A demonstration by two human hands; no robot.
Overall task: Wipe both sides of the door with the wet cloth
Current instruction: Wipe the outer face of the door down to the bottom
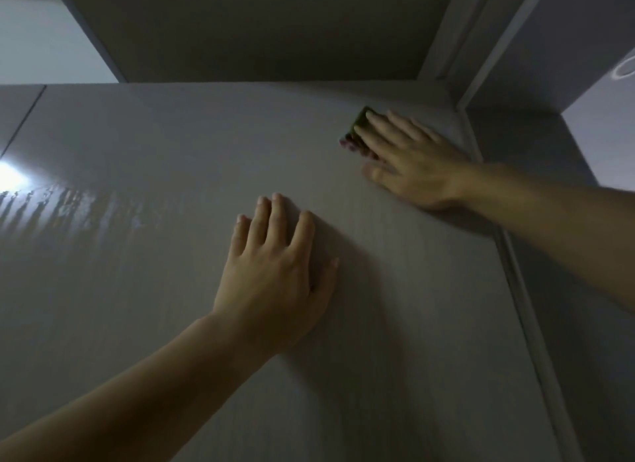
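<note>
Seen from the head camera, a person's right hand pressed a green and dark-patterned cloth flat against the grey door near its upper right corner, the fingers straight and lying close together over the fabric, the thumb stretched out below it. The left hand rested palm-down on the panel lower and nearer the middle, its fingers straight and slightly spread, well apart from the cloth. Wet streaks glistened on the door's left side beside a bright glare. The door frame ran along the right edge.
</note>
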